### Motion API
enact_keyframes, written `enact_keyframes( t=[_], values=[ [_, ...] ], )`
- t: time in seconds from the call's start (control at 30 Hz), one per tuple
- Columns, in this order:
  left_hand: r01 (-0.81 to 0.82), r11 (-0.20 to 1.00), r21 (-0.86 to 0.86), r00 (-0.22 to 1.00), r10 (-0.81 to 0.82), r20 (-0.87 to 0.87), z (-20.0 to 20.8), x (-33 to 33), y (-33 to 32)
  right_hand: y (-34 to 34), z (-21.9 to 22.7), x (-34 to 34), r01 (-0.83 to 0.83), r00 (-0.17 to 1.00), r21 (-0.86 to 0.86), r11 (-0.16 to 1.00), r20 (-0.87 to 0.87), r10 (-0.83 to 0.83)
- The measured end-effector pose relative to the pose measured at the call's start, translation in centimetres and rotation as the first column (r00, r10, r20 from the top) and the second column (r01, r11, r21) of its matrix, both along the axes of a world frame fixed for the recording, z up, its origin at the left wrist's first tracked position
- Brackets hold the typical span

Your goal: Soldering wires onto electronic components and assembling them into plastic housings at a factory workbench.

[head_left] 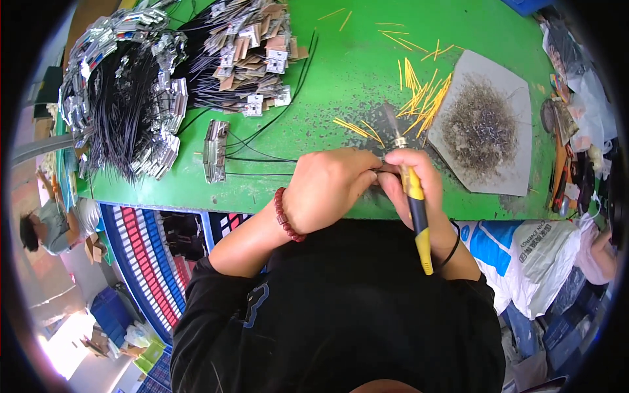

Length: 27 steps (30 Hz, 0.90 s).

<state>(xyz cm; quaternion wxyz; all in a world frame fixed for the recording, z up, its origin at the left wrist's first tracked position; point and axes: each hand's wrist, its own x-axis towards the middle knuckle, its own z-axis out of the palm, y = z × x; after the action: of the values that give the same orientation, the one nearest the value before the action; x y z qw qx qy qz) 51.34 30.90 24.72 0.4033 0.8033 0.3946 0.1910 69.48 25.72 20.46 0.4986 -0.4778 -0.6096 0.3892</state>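
My left hand, with a dark red bead bracelet at the wrist, is closed in a pinch on thin black wires. These run left to a small silvery metal part lying on the green table. Beside it, my right hand grips a soldering iron with a yellow and black handle. Its metal tip points away from me, over the table. My right thumb and fingertips meet close to the left fingertips at the wire ends, which the fingers partly hide.
Bundles of silvery parts with black wires and a second stack lie at the far left. Several thin yellow tubes are scattered ahead. A grey board with dark debris lies right. A person is at the left.
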Motion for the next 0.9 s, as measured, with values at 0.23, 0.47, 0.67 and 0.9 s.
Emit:
enact_keyframes(
  t=[0.23, 0.47, 0.67, 0.9],
  values=[
    [-0.044, 0.978, 0.203, 0.993, 0.021, 0.113, -1.5, 0.8, 0.2, -0.8, -1.3, 1.5, 0.128, 0.977, -0.131, 0.983, -0.155, -0.147],
    [-0.052, 0.979, 0.197, 0.998, 0.056, -0.015, -1.6, 1.2, -0.5, 0.1, -1.9, 2.5, 0.142, 0.975, -0.06, 0.988, -0.162, -0.15],
    [-0.024, 0.974, 0.225, 0.995, 0.044, -0.086, -1.9, 1.2, -0.8, -0.7, -1.6, 1.8, 0.17, 0.985, 0.182, 0.969, -0.014, -0.17],
    [-0.117, 0.977, 0.177, 0.987, 0.095, 0.129, -2.8, 2.0, -1.2, -1.2, -2.0, 1.0, 0.145, 0.983, 0.062, 0.987, -0.118, -0.137]
  ],
)
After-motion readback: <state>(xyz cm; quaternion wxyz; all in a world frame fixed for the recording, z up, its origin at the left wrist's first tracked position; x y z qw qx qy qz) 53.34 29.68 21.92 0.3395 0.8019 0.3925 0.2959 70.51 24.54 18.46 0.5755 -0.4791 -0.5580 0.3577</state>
